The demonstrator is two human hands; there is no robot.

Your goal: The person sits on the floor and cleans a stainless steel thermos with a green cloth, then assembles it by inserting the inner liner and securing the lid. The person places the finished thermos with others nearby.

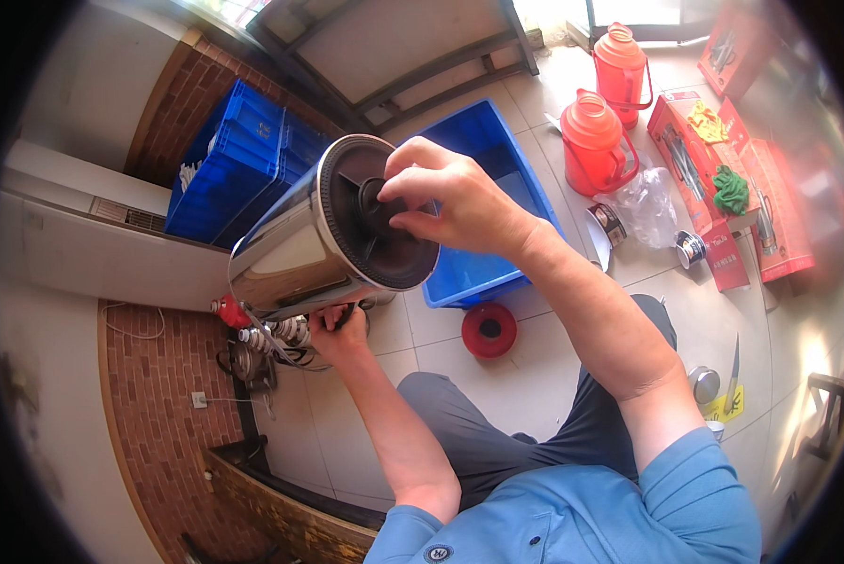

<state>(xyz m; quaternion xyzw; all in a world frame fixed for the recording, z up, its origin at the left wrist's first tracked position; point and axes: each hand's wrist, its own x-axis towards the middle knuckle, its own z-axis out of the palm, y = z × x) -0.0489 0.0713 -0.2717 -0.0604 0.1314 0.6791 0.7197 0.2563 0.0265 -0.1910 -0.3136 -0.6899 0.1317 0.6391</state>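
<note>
A shiny steel vacuum flask (288,254) is tilted in front of me, its black ribbed round end (337,211) turned up towards my face. From below, my left hand (341,331) grips its dark handle (346,316), partly hidden by the flask. The fingertips of my right hand (439,194) are curled at the black knob (371,197) in the middle of that end. A thin bail handle (274,338) hangs from the flask's far end. On the floor between my knees and the tub lies a red ring-shaped part (489,342) with a dark centre.
Behind the flask stands a blue plastic tub (482,278). Stacked blue crates (231,155) are at the left wall. Two red thermos jugs (587,151) (619,63), red cartons (683,155), and a clear plastic bag (647,208) occupy the right. A knife (734,374) lies at my right.
</note>
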